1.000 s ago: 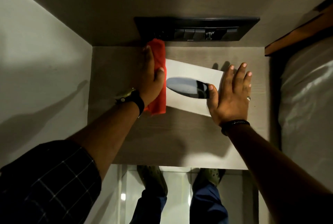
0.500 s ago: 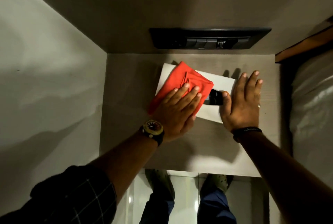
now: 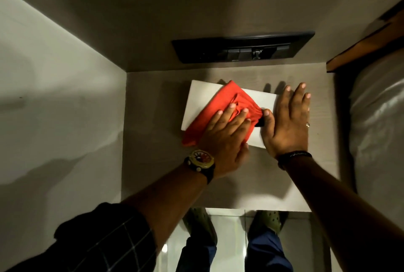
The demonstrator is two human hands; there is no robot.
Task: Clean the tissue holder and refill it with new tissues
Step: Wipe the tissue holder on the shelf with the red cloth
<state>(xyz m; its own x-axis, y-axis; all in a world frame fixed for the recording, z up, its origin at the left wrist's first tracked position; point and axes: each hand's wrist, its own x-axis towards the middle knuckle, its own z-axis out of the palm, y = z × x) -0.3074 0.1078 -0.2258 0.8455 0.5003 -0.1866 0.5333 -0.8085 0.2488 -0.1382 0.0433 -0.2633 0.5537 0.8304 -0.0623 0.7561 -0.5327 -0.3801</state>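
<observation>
A white rectangular tissue holder (image 3: 196, 96) lies flat on a small grey bedside table (image 3: 153, 162). A red cloth (image 3: 227, 101) is spread over the middle of its top and covers most of the dark oval slot. My left hand (image 3: 227, 136) presses flat on the cloth with the fingers spread. My right hand (image 3: 288, 123) rests flat against the holder's right end, thumb on the top by the slot, and steadies it. No tissues are in sight.
A black switch panel (image 3: 242, 47) sits on the back wall just behind the holder. A wall closes the left side. A bed with white bedding (image 3: 378, 118) and a wooden headboard edge (image 3: 367, 46) is on the right. My feet stand below the table's front edge.
My left hand carried the red cloth from the holder's left end onto its top and then further right, so the slot is almost covered. My right hand stayed at the right end.
</observation>
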